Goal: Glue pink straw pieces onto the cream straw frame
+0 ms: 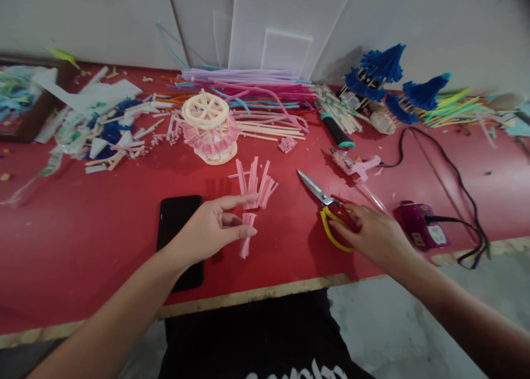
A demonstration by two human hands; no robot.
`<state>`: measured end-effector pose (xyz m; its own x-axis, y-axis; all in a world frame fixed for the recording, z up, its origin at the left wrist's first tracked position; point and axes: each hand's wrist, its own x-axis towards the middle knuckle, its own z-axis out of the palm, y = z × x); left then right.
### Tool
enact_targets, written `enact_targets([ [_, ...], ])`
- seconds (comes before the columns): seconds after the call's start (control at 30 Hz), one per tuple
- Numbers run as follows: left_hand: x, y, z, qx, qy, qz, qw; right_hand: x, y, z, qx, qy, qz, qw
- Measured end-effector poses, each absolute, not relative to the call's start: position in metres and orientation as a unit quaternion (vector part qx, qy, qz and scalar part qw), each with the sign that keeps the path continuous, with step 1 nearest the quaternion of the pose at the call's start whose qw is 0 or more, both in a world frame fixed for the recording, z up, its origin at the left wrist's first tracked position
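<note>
Between the thumb and fingers of my left hand (215,227) is a small bundle of pink strips (247,241). More pink strips (253,183) lie just beyond it on the red table, near my stretched index finger. My right hand (366,230) has its fingers closed on the handles of the scissors (329,202), which have one yellow and one red handle. The blades are slightly apart and point up and left. Behind the strips stands a round model (210,128) with a cream wheel-shaped top and a pink fringe.
A black phone (180,219) lies partly under my left wrist. A pink glue gun (356,165), a purple box (422,227) with a black cable and a green-black tool (338,129) are at right. Blue umbrella-like pieces (385,64), colored stems (248,86) and scraps (103,131) line the back.
</note>
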<state>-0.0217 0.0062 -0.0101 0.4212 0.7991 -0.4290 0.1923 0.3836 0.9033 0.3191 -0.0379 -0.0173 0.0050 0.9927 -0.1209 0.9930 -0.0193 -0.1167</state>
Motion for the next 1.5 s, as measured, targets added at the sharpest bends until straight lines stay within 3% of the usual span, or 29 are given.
enact_targets([
  [0.07,-0.020,0.008,-0.008,0.509,0.483,0.227,0.675,0.313,-0.037,-0.009,0.699,0.711,-0.067,-0.032],
  [0.17,-0.014,0.008,-0.005,0.508,0.469,0.234,0.684,0.293,-0.034,0.008,0.670,0.710,-0.115,-0.181],
  [0.23,-0.009,0.006,-0.003,0.504,0.454,0.237,0.695,0.272,-0.028,0.016,0.646,0.657,-0.293,-0.256],
  [0.3,-0.003,0.003,-0.001,0.498,0.435,0.239,0.711,0.249,-0.019,0.018,0.586,0.548,-0.522,-0.290],
  [0.37,0.001,0.000,0.002,0.491,0.412,0.238,0.729,0.228,-0.007,0.015,0.497,0.448,-0.675,-0.311],
  [0.5,-0.001,-0.001,0.007,0.484,0.373,0.239,0.755,0.202,0.015,0.006,0.434,0.374,-0.779,-0.255],
  [0.6,-0.007,-0.001,0.010,0.476,0.354,0.250,0.765,0.194,0.023,0.006,0.388,0.386,-0.800,-0.246],
  [0.87,-0.009,0.000,0.002,0.486,0.388,0.278,0.732,0.187,0.024,-0.004,0.407,0.386,-0.744,-0.362],
  [1.1,-0.002,0.024,-0.013,0.516,0.498,0.364,0.594,0.193,0.032,-0.014,0.464,0.337,-0.658,-0.489],
  [1.37,0.011,0.010,0.008,0.599,0.557,0.403,0.410,0.191,0.024,-0.004,0.467,0.373,-0.655,-0.462],
  [1.5,0.012,-0.006,0.020,0.548,0.546,0.364,0.519,0.188,0.018,0.009,0.459,0.457,-0.632,-0.425],
])
